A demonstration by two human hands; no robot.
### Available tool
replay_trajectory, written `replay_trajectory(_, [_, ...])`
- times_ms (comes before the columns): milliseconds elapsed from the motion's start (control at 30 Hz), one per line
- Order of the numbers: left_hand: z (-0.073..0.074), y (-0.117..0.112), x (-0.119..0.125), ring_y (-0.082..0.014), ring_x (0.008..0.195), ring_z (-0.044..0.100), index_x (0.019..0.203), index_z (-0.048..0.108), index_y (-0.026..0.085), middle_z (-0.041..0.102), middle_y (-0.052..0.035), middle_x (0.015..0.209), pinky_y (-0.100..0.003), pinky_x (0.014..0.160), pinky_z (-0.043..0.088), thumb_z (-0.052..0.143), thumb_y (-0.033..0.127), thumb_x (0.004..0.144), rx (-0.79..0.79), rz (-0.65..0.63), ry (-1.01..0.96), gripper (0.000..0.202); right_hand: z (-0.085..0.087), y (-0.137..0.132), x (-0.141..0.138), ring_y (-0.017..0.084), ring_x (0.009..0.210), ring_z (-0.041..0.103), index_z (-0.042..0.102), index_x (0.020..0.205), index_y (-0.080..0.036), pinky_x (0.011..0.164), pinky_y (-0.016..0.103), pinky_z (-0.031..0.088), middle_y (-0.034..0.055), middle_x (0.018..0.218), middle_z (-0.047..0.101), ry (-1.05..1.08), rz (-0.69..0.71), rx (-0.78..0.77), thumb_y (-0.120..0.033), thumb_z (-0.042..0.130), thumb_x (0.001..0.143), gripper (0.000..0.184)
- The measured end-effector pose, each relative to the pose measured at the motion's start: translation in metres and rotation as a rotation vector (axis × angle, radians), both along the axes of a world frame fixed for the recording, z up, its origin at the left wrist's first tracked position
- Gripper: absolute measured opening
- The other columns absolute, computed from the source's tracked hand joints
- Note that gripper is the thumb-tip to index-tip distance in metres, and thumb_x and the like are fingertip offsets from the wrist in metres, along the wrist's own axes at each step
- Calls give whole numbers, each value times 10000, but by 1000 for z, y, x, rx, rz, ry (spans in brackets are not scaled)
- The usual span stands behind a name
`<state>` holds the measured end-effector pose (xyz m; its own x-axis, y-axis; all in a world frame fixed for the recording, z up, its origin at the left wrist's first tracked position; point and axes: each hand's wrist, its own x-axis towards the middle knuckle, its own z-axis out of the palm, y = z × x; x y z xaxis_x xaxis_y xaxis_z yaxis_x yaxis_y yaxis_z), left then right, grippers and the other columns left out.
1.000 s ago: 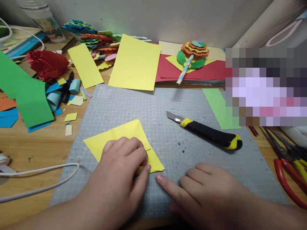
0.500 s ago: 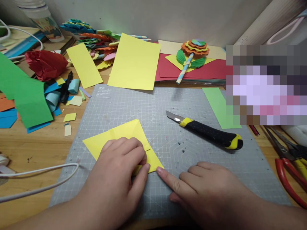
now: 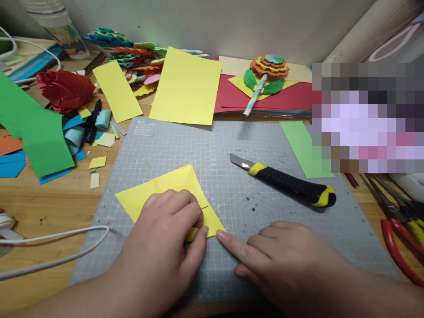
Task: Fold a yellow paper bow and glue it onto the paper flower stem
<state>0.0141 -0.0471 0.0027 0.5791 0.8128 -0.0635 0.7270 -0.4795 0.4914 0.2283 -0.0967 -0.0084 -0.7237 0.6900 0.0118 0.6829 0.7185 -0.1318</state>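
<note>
A folded sheet of yellow paper (image 3: 172,181) lies on a grey cutting mat (image 3: 212,150), its right-hand corner near the middle of the view. My left hand (image 3: 162,238) rests over the paper with curled fingers, the thumb and index finger closed at its near edge; part of the sheet is hidden underneath. From the right, my right hand (image 3: 281,251) touches the paper's right corner with a stretched index fingertip. Its other fingers are bent and grip nothing. Beyond that hand lies a black and yellow utility knife (image 3: 288,182), blade pointing left.
Behind the mat stand a yellow sheet (image 3: 188,88) and a paper flower (image 3: 265,75). Green paper (image 3: 43,137), scraps and a red paper bloom (image 3: 66,90) lie left. A white cable (image 3: 66,260) crosses the left edge. Red-handled scissors (image 3: 400,247) lie right.
Almost nothing differs. Both hands stay at the yellow paper, and the whole view has shifted very slightly.
</note>
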Motion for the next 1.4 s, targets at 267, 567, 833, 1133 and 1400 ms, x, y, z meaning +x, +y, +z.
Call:
replay_trajectory(267, [-1, 0, 0, -200, 765, 483, 714, 513, 200, 546, -25, 789, -384, 687, 368, 467, 198, 845, -5, 0, -3, 139, 21, 4, 2, 148, 545, 568, 578, 1211, -162, 532, 326, 379, 14, 682, 647, 20, 45, -64, -223, 313, 979, 358])
replay_trajectory(567, [-1, 1, 1, -204, 756, 476, 715, 513, 193, 532, -24, 776, -389, 679, 353, 455, 200, 855, -10, -11, -17, 152, 8, 3, 1, 152, 534, 572, 584, 1190, -160, 515, 337, 351, -19, 650, 626, 91, -1, -25, -242, 316, 997, 340])
replay_trajectory(833, [0, 0, 0, -208, 758, 466, 720, 514, 190, 527, -28, 777, -398, 683, 344, 452, 208, 859, -16, -7, -11, 153, 8, 4, -2, 149, 536, 593, 598, 1141, -165, 533, 325, 372, -19, 653, 641, 135, -71, -41, -247, 314, 999, 328])
replay_trajectory(1133, [-3, -1, 2, -209, 760, 447, 719, 505, 194, 514, -23, 780, -392, 673, 329, 460, 207, 852, 17, -5, 4, 141, 8, 7, -7, 162, 574, 553, 629, 1089, -155, 549, 341, 370, 5, 719, 660, 190, -38, 2, -214, 382, 963, 283])
replay_trajectory(1400, [-2, -1, 1, -210, 759, 442, 711, 498, 189, 506, -22, 775, -392, 671, 328, 451, 187, 848, 24, -4, -14, 144, 26, 10, -11, 155, 840, 633, 675, 909, -198, 753, 316, 465, 23, 980, 721, 260, 82, -50, -92, 247, 942, 442])
